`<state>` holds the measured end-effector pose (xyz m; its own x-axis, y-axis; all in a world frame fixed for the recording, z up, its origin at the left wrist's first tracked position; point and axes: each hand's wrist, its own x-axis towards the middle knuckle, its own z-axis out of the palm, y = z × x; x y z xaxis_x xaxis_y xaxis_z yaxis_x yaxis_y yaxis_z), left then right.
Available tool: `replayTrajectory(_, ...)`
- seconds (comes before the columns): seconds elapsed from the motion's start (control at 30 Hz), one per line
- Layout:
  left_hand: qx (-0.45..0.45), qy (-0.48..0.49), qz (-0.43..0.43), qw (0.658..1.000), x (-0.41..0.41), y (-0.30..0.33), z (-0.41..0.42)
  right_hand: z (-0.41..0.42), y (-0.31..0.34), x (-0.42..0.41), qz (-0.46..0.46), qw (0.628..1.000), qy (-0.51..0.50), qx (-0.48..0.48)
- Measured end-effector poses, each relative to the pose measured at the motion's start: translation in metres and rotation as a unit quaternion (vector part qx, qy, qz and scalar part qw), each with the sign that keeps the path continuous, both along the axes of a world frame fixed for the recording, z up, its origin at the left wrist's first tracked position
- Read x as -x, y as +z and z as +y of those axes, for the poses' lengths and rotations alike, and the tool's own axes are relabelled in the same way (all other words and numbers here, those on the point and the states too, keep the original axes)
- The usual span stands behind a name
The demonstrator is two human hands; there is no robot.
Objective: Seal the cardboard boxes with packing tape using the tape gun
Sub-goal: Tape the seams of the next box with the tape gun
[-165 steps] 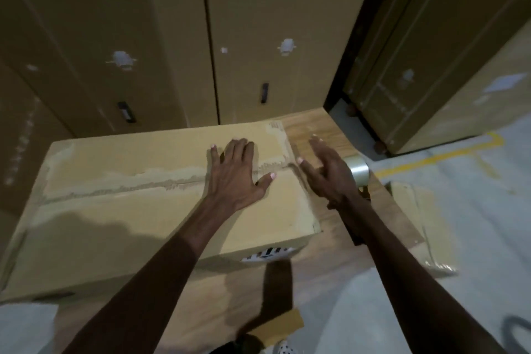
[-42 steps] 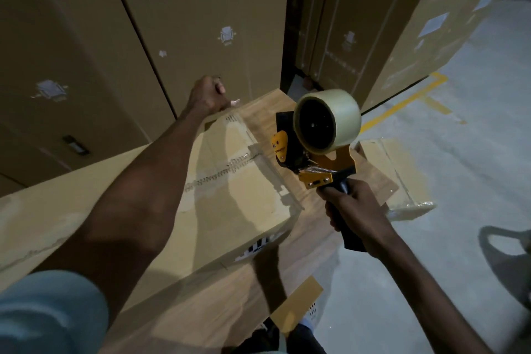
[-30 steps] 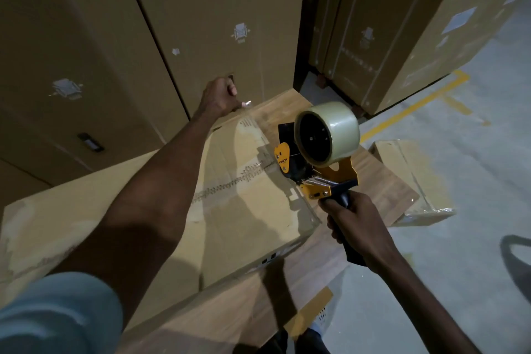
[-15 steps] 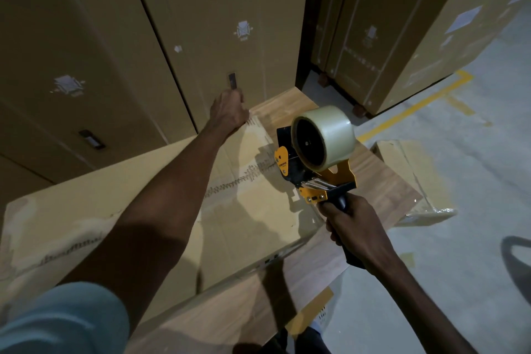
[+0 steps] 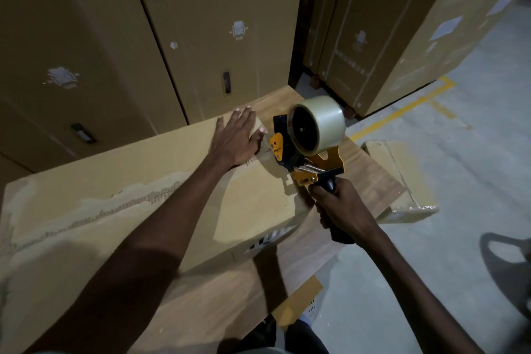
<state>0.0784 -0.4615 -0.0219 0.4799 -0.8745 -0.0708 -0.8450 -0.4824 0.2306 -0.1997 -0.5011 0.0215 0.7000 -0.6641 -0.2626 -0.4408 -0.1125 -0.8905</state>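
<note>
Tall brown cardboard cartons [image 5: 201, 23] stand upright in a row behind the work area, printed with pale symbols. In front of them a light wooden table top [image 5: 370, 178] carries a long, flat brown cardboard box [image 5: 143, 195] whose top seam shows a ragged strip of torn old tape. A smaller flattened cardboard piece wrapped in clear film [image 5: 402, 175] lies on the grey concrete floor [image 5: 459, 167] just beside the table's right edge. The left hand [image 5: 237, 138] lies flat, fingers straight and spread, pressing on the far right end of the box top by the seam. The right hand [image 5: 343, 207] curls tightly round the black handle of an orange and black tape gun [image 5: 301, 164], which carries a roll of clear packing tape [image 5: 324, 126]. The gun's front sits at the box's right end, near the left hand's thumb.
</note>
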Motion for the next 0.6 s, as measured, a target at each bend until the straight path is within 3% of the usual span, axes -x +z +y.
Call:
replayTrajectory(0.47, -0.001, 0.036, -0.029, 0.999, 0.014, 0.006, 0.002, 0.031, 0.001, 0.06, 0.015, 0.998, -0.039, 0.037)
replayTrajectory(0.6, 0.001, 0.038, 0.002, 0.999, 0.051, 0.008, 0.011, 0.03, 0.0, 0.059, 0.01, 0.999, -0.041, 0.029)
